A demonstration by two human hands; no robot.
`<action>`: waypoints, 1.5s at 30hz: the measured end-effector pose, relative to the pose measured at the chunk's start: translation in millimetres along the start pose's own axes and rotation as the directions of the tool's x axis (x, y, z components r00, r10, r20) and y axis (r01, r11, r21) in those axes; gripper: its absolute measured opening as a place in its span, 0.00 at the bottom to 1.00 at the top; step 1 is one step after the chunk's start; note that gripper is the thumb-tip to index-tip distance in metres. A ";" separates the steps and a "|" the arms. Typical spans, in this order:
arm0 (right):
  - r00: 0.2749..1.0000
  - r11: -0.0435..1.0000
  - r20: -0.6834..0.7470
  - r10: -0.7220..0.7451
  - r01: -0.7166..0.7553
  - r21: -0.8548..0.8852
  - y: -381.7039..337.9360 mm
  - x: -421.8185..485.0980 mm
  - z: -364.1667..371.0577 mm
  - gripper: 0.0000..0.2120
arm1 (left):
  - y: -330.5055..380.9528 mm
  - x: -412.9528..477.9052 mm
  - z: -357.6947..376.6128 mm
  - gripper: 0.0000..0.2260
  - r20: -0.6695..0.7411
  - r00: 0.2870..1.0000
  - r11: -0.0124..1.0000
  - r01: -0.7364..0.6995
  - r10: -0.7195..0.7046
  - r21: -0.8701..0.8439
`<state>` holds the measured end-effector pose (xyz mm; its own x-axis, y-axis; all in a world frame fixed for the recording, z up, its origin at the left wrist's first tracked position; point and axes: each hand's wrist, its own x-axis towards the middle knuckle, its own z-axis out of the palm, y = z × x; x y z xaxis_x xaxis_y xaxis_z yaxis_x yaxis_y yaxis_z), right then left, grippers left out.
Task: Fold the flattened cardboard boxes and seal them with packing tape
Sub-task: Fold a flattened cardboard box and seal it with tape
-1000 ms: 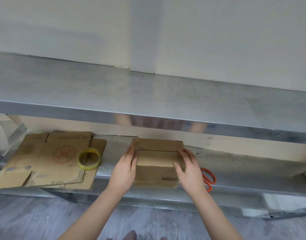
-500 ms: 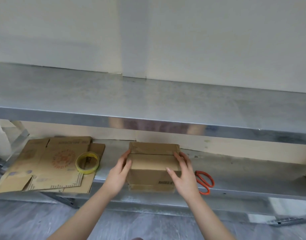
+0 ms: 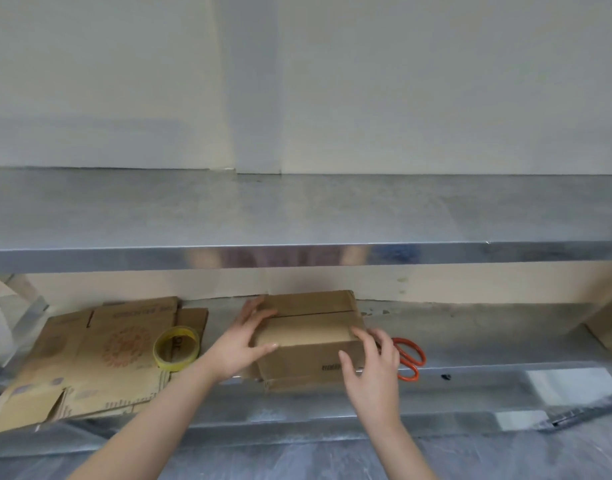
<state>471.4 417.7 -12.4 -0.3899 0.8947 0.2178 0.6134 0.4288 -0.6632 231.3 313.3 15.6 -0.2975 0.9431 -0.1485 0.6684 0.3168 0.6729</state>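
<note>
Folded box: a brown cardboard box (image 3: pixel 308 336) stands on the lower metal shelf (image 3: pixel 488 332), at its front edge and about mid-width, with the top flaps down and meeting in a seam across the top. A barcode shows on the front face.
Left hand: the left hand (image 3: pixel 240 344) lies against the box's left front corner. Its fingers are stretched almost straight along the left side and its thumb is laid across the front top edge, pressing rather than pinching.
Right hand: the right hand (image 3: pixel 374 367) cups the right front corner, fingers bent over the edge and thumb on the front face.
Scissors: orange-handled scissors (image 3: pixel 410 358) lie just beside the box on its right, partly behind the right hand.
Tape: a yellow tape roll (image 3: pixel 176 348) rests left of the box, on the flat cardboard.
Flat cardboard: unfolded box blanks (image 3: pixel 96 365) are stacked at the shelf's left end, one with a round red print.
Above: the upper metal shelf (image 3: pixel 297 209) — behind it, a pale wall (image 3: pixel 401 81).
</note>
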 end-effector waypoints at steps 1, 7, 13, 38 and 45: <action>1.000 1.000 -0.031 0.005 -0.005 0.010 -1.6 -5.6 2.2 0.19 | 0.6 1.4 -3.0 0.31 0.030 0.999 1.000 0.013 -0.012 -0.021; 0.961 0.950 0.173 0.214 -0.246 0.194 -26.0 -24.6 13.6 0.26 | -4.6 12.0 -18.2 0.47 0.199 0.979 0.999 0.045 -0.044 -0.004; 0.894 0.872 0.343 0.289 -0.394 0.291 -56.5 -26.8 25.3 0.42 | -14.4 24.9 -36.9 0.49 0.196 0.976 0.995 0.098 -0.096 -0.004; 0.899 0.945 0.427 -0.100 -0.048 0.322 -46.1 -3.5 29.4 0.50 | -14.1 -45.0 25.1 0.32 -0.242 0.968 0.953 -0.017 -0.060 -0.303; 0.854 0.916 0.512 -0.086 -0.135 0.379 -26.4 -17.7 32.1 0.51 | -16.4 -60.2 39.3 0.32 -0.230 0.973 0.970 -0.023 -0.034 -0.241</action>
<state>440.0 386.5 -21.7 -0.7377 0.6637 -0.1238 0.3543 0.2244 -0.9078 265.0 255.3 -15.0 -0.4688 0.8833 -0.0010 0.4912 0.2617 0.8308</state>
